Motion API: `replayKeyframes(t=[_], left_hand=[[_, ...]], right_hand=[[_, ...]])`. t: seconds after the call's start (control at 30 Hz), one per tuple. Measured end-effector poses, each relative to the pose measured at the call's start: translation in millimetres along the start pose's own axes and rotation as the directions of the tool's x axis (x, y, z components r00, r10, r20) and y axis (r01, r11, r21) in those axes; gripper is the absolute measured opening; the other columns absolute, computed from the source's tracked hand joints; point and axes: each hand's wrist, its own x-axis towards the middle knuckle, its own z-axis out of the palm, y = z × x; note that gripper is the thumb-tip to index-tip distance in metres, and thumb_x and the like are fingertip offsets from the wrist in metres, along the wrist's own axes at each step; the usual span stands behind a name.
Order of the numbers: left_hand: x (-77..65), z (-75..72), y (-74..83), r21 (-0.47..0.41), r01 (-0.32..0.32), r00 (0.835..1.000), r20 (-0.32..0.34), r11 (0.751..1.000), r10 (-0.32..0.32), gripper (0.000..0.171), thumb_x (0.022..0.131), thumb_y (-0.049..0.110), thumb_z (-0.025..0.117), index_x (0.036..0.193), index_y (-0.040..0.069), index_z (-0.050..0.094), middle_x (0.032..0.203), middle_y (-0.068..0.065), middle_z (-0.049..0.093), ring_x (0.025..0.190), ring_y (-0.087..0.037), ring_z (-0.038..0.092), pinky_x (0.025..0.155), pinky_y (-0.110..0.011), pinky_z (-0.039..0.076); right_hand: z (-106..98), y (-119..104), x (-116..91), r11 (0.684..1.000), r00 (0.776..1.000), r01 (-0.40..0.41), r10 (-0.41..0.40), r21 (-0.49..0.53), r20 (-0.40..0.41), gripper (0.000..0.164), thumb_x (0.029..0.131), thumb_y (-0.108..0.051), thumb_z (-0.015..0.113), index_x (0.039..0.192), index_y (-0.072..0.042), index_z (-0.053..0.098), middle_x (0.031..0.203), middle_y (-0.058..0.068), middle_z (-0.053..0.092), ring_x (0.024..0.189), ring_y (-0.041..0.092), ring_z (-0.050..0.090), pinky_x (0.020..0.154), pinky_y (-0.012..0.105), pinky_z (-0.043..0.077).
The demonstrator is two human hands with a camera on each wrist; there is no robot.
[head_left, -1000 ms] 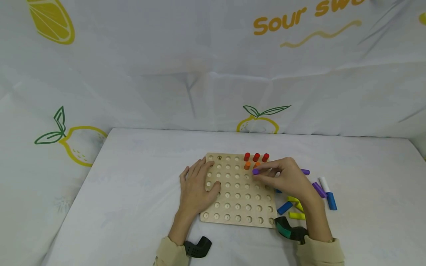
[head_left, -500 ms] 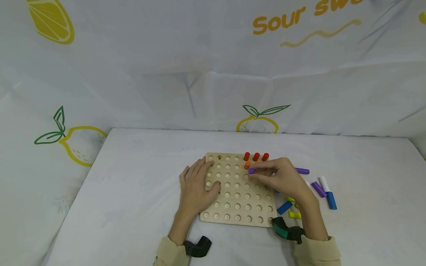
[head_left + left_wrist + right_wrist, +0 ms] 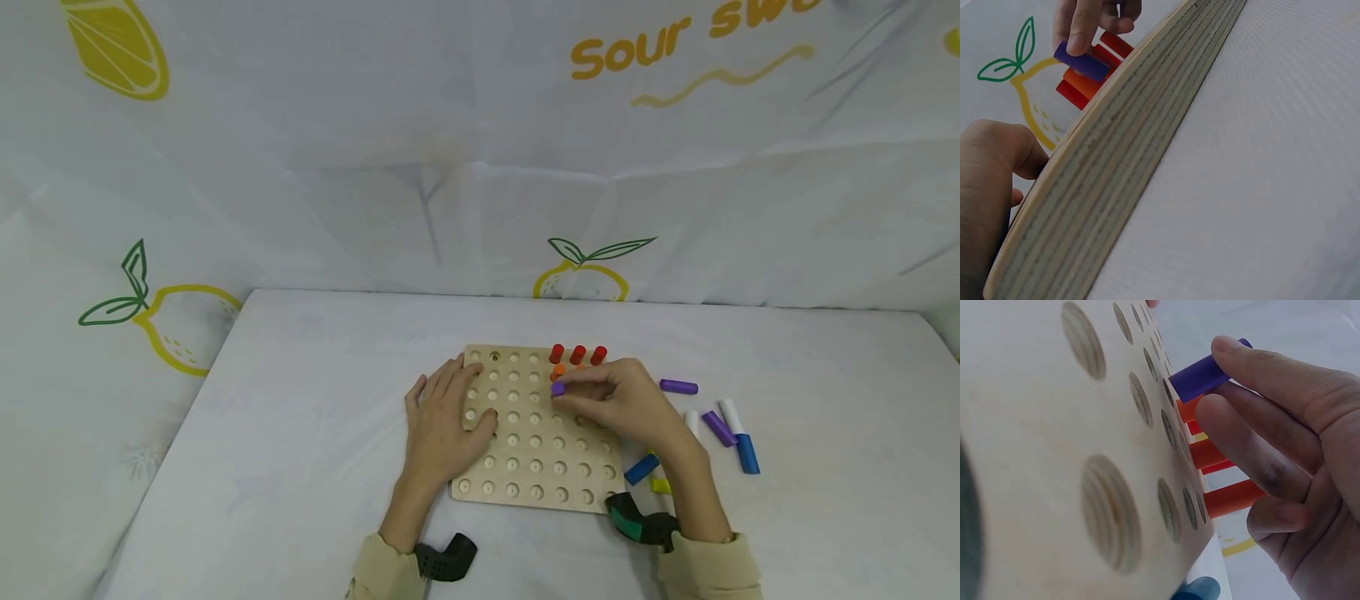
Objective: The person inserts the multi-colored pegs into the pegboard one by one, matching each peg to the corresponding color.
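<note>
A pale wooden pegboard [image 3: 525,477] with rows of round holes lies flat on the table. My left hand [image 3: 444,429] rests on its left side, fingers and thumb spread over the surface. Between thumb and fingertips my right hand [image 3: 626,402] pinches a purple peg [image 3: 1200,378], tilted and close to the board's holes. Whether the peg's end touches the board, I cannot tell. Three red pegs [image 3: 577,355] stand in the far row at the right. Orange pegs [image 3: 1232,499] stand in the row before them, partly hidden by my right hand in the head view.
Right of the board lie loose pegs: a purple peg [image 3: 678,387], another purple peg [image 3: 719,428], a white peg [image 3: 730,414] against a blue peg [image 3: 747,454], and a second blue peg [image 3: 641,468]. A yellow peg [image 3: 661,485] is partly behind my right wrist. A lemon-print cloth [image 3: 375,225] hangs behind.
My right hand has shifted a little left over the board with the purple peg, showing more of the loose purple peg and a white one. My left hand stays still.
</note>
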Motion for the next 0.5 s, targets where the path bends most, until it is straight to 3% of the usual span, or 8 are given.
replayKeyframes(t=[0.5], left_hand=[[-0.1,1.2,-0.7,0.012,0.001,1.000,0.002,1.000,-0.001,0.061,0.081,0.034,0.061,0.140,0.019,0.060,0.156,-0.009,0.052,0.147,-0.029,0.044,0.122,-0.060,0.020]], right_hand=[[4.2,5.9,2.0,0.999,1.000,-0.011,0.010,-0.051,-0.011,0.021,0.085,-0.018,0.082,0.103,-0.006,0.081,0.063,0.000,0.072,0.053,0.010,0.063,0.049,0.023,0.052]])
